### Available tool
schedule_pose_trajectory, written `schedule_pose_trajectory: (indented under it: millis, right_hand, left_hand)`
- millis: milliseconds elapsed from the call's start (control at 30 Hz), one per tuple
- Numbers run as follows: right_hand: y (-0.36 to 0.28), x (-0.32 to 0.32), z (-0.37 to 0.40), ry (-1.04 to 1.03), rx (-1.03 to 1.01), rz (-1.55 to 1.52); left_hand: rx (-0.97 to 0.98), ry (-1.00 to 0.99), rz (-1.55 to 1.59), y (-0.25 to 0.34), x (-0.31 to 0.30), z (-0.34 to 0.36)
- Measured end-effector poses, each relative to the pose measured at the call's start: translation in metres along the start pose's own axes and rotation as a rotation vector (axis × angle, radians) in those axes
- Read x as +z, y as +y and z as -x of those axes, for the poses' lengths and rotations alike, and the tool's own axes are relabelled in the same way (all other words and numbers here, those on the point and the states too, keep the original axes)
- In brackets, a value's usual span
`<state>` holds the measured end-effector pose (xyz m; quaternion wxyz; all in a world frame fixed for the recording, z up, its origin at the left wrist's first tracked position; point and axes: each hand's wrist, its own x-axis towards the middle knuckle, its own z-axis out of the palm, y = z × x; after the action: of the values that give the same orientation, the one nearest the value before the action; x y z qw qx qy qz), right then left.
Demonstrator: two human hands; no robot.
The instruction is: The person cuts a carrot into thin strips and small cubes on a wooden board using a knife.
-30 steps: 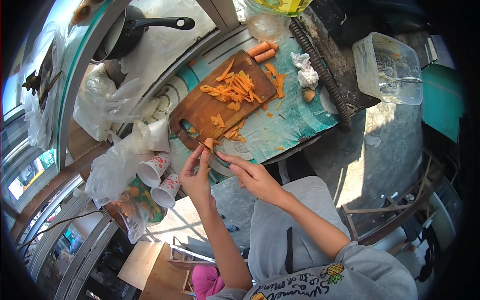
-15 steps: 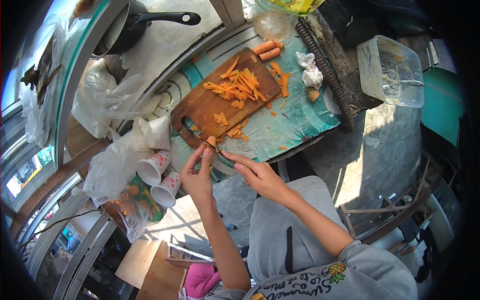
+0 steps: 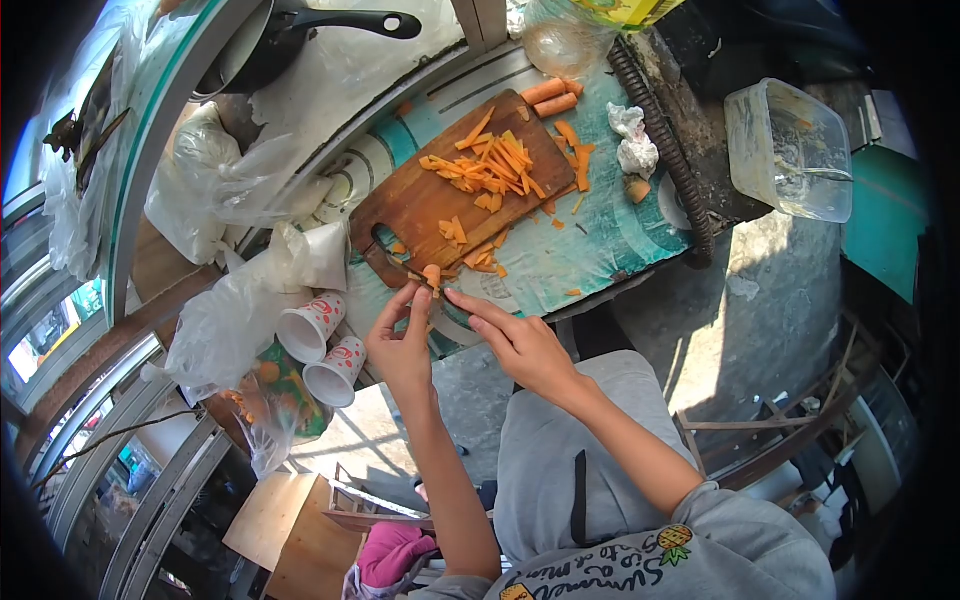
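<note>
Carrot piece (image 3: 432, 272): left of frame centre, at the lower edge of the board (image 3: 400, 213); whether it touches the wood cannot be told. Left hand (image 3: 401, 348): fingers and thumb pinched nearly together on the carrot piece. Right hand (image 3: 528, 354): forefinger extended, other fingers curled, closed on the knife (image 3: 409, 271); handle hidden by the hand. Blade thin, dark, just beside or against the carrot piece, running toward the board's slot.

Board lies tilted across the upper middle of the frame, on the counter (image 3: 600, 225). Strips (image 3: 500, 163) of carrot heaped on its upper half; smaller bits nearer the slot, more along its lower edge. Two carrots (image 3: 556, 105) beyond its top corner. White wad (image 3: 636, 152) and stub (image 3: 636, 189) to the right of the board. Two cups (image 3: 337, 382) left of the left hand. Clear tub (image 3: 750, 150), upper right.
</note>
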<state>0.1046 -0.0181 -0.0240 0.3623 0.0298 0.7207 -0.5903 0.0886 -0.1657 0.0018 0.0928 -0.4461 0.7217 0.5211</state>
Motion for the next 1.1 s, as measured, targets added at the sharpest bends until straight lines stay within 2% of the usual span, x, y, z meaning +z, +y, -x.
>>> schedule_pose_trajectory:
  millis: [67,100,200,267,367,500,567,700,767,900,967,1100]
  right_hand:
    - [0.009,0.001,-0.009,0.067,-0.005,-0.193]
    - [0.008,-0.001,-0.008,0.072,-0.007,-0.192]
    - [0.001,-0.005,-0.006,0.014,0.046,-0.188]
    - [-0.002,-0.006,-0.001,-0.026,0.078,-0.327]
    - [0.001,0.001,0.003,-0.066,0.166,-0.368]
    - [0.012,0.010,-0.006,0.070,0.029,-0.272]
    - [0.006,0.010,-0.005,0.077,0.073,-0.144]
    - [0.012,0.016,0.003,0.088,0.039,-0.285]
    - [0.013,0.018,0.011,-0.010,0.080,-0.369]
    - [0.020,0.028,0.008,0.053,0.151,-0.271]
    - [0.020,0.036,0.007,0.192,-0.024,-0.281]
    - [0.004,0.020,0.004,0.104,0.103,-0.206]
  left_hand:
    - [0.099,-0.055,0.069,0.002,0.002,0.002]
    - [0.102,-0.060,0.070,0.002,0.003,0.003]
    - [0.104,-0.034,0.059,0.000,0.002,0.003]
    - [0.103,-0.031,0.033,0.001,0.004,0.002]
    - [0.101,-0.046,0.071,0.001,0.004,0.005]
    - [0.119,-0.053,0.094,-0.001,0.004,0.002]
    - [0.101,-0.033,0.103,-0.001,0.003,0.001]
    - [0.103,0.024,0.131,-0.010,0.006,-0.003]
    - [0.171,0.059,0.073,-0.013,0.007,-0.003]
    - [0.162,0.055,0.043,-0.009,0.011,0.002]
    - [0.220,0.080,0.075,-0.011,0.013,0.004]
    - [0.228,0.112,0.023,-0.008,0.019,0.008]
